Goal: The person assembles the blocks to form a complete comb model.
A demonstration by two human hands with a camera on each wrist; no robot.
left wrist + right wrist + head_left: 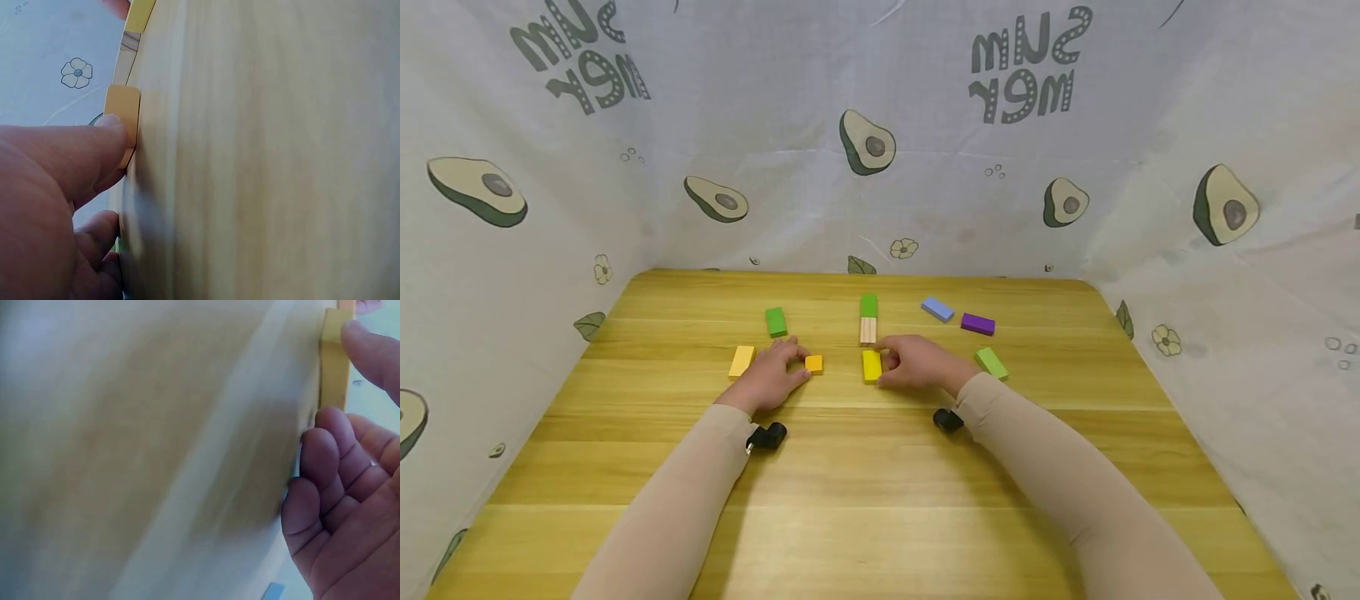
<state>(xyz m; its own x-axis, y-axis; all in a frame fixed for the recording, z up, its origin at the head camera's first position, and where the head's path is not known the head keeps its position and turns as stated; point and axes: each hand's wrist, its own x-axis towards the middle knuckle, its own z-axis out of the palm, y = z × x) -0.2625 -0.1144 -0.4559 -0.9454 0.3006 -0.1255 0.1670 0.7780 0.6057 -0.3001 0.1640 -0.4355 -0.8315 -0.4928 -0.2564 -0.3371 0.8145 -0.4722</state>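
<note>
Head view: right hand (917, 362) pinches the yellow block (871, 365) just below the wood block (868, 330); left hand (771, 375) fingers touch the orange block (814, 363). Blocks look light, stiff; grip short sides.

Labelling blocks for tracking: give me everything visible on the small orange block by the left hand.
The small orange block is a short, flat rectangular piece with rounded corners, matte, looking like painted wood. It lies flat on the wooden table, just left of the yellow block and apart from it. The left hand touches its near-left side; in the left wrist view a fingertip presses against its edge.
</note>
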